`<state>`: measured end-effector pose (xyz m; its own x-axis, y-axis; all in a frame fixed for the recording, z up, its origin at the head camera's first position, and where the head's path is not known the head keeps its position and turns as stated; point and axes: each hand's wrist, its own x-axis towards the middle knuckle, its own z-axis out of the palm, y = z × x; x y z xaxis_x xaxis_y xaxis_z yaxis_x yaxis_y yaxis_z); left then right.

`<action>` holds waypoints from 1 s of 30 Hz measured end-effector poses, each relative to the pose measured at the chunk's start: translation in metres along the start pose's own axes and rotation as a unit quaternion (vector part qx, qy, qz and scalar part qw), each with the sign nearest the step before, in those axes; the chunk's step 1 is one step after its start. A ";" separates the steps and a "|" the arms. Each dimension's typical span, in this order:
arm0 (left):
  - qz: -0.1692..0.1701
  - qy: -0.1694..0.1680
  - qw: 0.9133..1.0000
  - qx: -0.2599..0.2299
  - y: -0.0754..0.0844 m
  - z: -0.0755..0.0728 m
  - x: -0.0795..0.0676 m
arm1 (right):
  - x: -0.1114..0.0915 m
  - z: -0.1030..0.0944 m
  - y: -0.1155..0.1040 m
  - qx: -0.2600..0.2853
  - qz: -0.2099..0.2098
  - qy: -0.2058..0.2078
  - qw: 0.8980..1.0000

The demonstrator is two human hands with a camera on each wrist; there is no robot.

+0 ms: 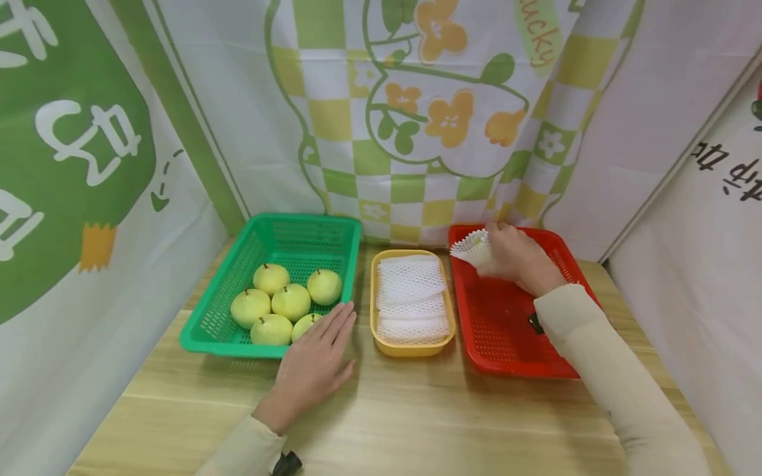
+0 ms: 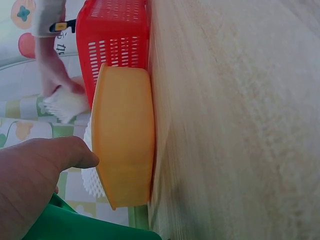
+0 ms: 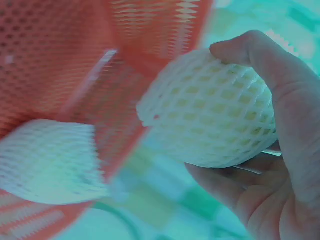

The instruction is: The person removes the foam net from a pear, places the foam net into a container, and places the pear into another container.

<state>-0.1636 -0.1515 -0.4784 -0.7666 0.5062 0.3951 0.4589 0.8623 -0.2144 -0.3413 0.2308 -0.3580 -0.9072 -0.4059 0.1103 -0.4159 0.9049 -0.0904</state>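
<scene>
My right hand (image 1: 516, 256) holds a pear in a white foam net (image 3: 215, 110) above the far left part of the red basket (image 1: 485, 360). In the right wrist view, thumb and fingers curl round the netted fruit. Another foam-netted fruit (image 3: 50, 162) lies in the red basket there; in the head view my arm hides it. My left hand (image 1: 315, 363) lies at the near right corner of the green basket (image 1: 238, 350), fingers straight and together. Several yellow-green pears (image 1: 291, 302) sit in that basket, one partly behind the fingers.
Between the two baskets stands a yellow tub (image 1: 412, 350) with a stack of white foam nets (image 1: 412, 297). All three containers stand on a wooden table (image 1: 417, 410). A checked cloth (image 1: 411, 178) hangs behind them, with printed panels on both sides.
</scene>
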 end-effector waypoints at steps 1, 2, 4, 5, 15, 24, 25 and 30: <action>0.000 0.001 1.000 -0.001 0.000 0.000 0.000 | -0.003 -0.007 -0.005 0.006 -0.008 0.003 1.000; 0.000 0.002 1.000 -0.002 0.000 0.000 0.000 | -0.006 -0.014 -0.011 0.009 -0.016 0.005 1.000; -0.001 0.003 1.000 -0.002 0.000 0.000 0.000 | -0.013 -0.027 -0.024 0.015 -0.022 0.001 1.000; -0.001 0.002 1.000 -0.001 0.000 0.000 0.000 | -0.018 -0.033 -0.030 0.020 -0.023 -0.003 1.000; 0.001 0.009 1.000 0.001 0.001 0.001 0.001 | -0.074 -0.046 -0.103 -0.018 -0.097 -0.025 0.995; 0.004 0.014 1.000 0.000 0.002 0.002 0.002 | -0.115 -0.003 -0.157 -0.042 -0.177 -0.106 0.978; 0.003 0.014 1.000 -0.001 0.002 0.002 0.002 | -0.118 0.002 -0.161 -0.045 -0.179 -0.120 0.975; -0.001 0.014 1.000 -0.002 0.001 0.001 0.000 | -0.125 0.026 -0.176 -0.070 -0.185 -0.172 0.965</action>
<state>-0.1639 -0.1504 -0.4799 -0.7550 0.5038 0.4196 0.4589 0.8632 -0.2106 -0.1568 0.1190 -0.3819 -0.6762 -0.7006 -0.2279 -0.7239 0.6893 0.0289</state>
